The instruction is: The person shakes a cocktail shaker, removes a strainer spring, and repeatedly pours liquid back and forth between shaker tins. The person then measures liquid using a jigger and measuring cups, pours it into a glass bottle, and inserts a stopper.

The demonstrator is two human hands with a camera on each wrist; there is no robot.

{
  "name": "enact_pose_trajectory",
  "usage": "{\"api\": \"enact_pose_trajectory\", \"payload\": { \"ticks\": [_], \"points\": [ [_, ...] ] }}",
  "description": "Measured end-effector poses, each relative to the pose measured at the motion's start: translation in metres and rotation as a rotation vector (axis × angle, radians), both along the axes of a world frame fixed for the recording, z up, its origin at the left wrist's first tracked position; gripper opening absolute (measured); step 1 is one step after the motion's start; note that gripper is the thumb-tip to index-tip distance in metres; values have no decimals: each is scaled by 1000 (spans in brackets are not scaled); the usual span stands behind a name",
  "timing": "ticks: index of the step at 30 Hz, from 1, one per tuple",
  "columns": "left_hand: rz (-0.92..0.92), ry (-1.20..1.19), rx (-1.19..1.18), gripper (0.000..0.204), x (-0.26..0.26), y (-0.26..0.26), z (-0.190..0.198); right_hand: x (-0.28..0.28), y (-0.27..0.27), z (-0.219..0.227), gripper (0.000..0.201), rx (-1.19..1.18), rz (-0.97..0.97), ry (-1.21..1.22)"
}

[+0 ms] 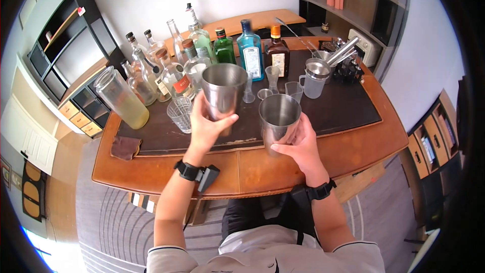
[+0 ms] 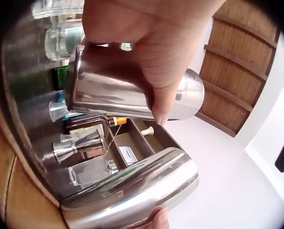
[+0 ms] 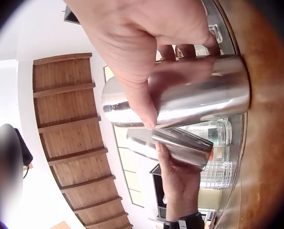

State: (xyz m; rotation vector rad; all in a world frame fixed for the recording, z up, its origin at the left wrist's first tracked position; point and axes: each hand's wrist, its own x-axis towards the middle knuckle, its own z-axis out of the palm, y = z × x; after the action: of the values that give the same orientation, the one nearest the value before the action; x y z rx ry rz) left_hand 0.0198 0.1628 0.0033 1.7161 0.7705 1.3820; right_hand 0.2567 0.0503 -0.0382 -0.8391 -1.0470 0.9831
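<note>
My left hand grips a metal shaker tin, thumb on the near side and fingers around the far side. The right hand holds a second metal shaker tin in the same way, lower and close to the table's front edge. Both mouths face up in the head view, and bare grey metal shows inside them. The two tins stand a short gap apart. In the left wrist view the left tin leans relative to the right tin. A cut-glass tumbler stands just left of the left hand.
Behind the tins stand several bottles, among them a blue bottle and a brown bottle. Jiggers and a measuring cup with strainer sit at right. A pitcher and folded cloth lie at the table's left.
</note>
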Motion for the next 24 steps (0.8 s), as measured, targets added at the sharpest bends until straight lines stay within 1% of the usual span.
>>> {"api": "enact_pose_trajectory", "payload": {
  "ticks": [1,2,4,5,7,10,12,13,14,16,18,20,22,24],
  "points": [
    [10,-33,18,78,4,-2,-10,0,-2,1,103,-1,2,-14],
    [-55,-105,-87,93,5,-2,-21,1,-4,3,102,-28,-7,-4],
    [-83,-159,-122,94,8,-5,-29,6,-7,9,100,-60,-10,-5],
    [-69,-168,-95,81,9,-7,-31,10,-8,11,98,-47,-18,-8],
    [-75,-201,-105,81,11,-11,-33,18,-12,23,92,-14,-20,8],
    [-81,-217,-144,87,12,-19,-35,33,-14,42,87,-10,-77,-79],
    [-109,-180,-112,94,13,-23,-33,42,-12,56,89,21,-139,-161],
    [-131,-190,-122,99,13,-24,-33,46,-10,62,91,47,-182,-241],
    [-130,-201,-127,99,13,-24,-34,49,-7,68,92,74,-226,-321],
    [-128,-133,-50,102,14,-25,-38,53,-4,85,94,66,-241,-389],
    [-124,-133,-54,103,15,-24,-44,55,4,95,96,60,-257,-453],
    [-127,-77,-10,103,15,-25,-43,56,12,103,97,229,-304,-640],
    [-134,-54,-7,103,16,-28,-41,51,15,117,96,205,-288,-690],
    [-139,-32,-4,103,16,-29,-42,46,18,129,92,207,-298,-856]
  ]
}}
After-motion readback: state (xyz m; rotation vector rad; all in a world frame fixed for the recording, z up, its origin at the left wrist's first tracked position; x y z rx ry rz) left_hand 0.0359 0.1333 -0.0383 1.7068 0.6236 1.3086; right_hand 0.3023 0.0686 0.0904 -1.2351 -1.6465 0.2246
